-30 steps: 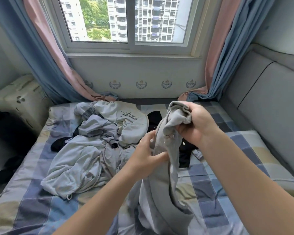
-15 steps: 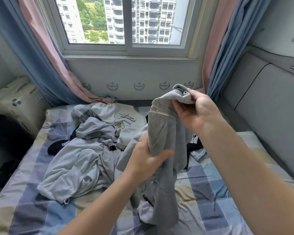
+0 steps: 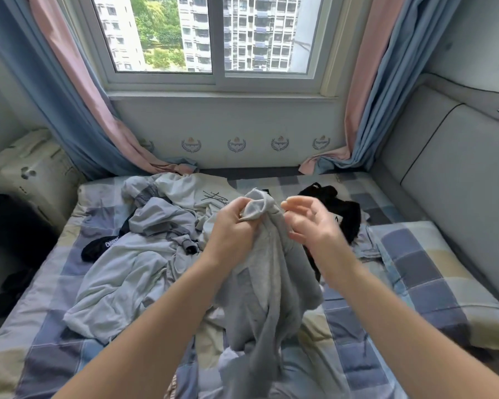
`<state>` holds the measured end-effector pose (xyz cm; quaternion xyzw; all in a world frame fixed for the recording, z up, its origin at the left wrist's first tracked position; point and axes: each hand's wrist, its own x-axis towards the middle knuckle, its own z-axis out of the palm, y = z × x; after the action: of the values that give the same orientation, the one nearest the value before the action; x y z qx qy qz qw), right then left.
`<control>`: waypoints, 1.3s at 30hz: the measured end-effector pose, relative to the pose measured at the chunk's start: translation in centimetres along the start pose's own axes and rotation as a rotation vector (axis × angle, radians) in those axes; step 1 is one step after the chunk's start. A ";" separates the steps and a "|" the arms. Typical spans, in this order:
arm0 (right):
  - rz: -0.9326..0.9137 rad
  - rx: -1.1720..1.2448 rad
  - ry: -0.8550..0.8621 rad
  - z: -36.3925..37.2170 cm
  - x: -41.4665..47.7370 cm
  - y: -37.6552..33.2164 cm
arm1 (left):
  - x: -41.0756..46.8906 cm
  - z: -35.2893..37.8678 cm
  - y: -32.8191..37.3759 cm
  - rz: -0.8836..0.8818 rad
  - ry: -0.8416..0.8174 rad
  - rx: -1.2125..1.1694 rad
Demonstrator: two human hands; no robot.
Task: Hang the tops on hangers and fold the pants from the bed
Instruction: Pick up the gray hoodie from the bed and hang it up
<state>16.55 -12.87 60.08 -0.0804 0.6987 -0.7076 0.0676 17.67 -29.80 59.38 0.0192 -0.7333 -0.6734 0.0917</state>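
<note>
A grey sweat garment (image 3: 267, 289) hangs in front of me above the bed (image 3: 415, 272). My left hand (image 3: 232, 228) grips its bunched top edge. My right hand (image 3: 308, 223) hovers just right of that edge with fingers loosely curled and apart, holding nothing. On the bed's left half lies a heap of light grey and white clothes (image 3: 133, 254), topped by a white top with a black scribble print (image 3: 202, 194). A black garment (image 3: 337, 208) lies behind my right hand, and another black piece (image 3: 101, 246) pokes out at the heap's left edge.
The checked bedsheet shows bare at the right. A padded grey headboard (image 3: 455, 180) lines the right side. The window wall (image 3: 228, 131) with blue and pink curtains closes the far end. A pale box (image 3: 32, 168) and a dark object (image 3: 12, 226) stand left of the bed.
My left hand moved up and took the garment's top edge. My right hand let go of that edge and opened beside it. The garment dropped lower.
</note>
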 end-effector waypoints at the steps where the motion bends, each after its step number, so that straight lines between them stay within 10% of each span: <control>1: -0.070 -0.095 -0.033 0.3 -0.8 1.1 | 0.0 0.3 0.3 -0.031 0.009 -0.026; 17: 0.345 -0.645 -0.111 1.4 -1.5 12.6 | 2.1 -1.2 2.7 -0.172 0.115 -0.241; 31: 0.250 -0.198 0.066 -1.1 2.9 3.0 | -0.6 -0.5 -3.4 -0.336 -0.159 0.622; 39: 0.145 0.030 0.139 -0.7 3.7 -3.0 | -2.9 2.9 -6.3 -0.229 -0.418 0.418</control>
<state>12.80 -12.91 63.15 0.0208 0.6952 -0.7150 0.0710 19.40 -27.09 52.60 -0.0187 -0.8519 -0.5032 -0.1436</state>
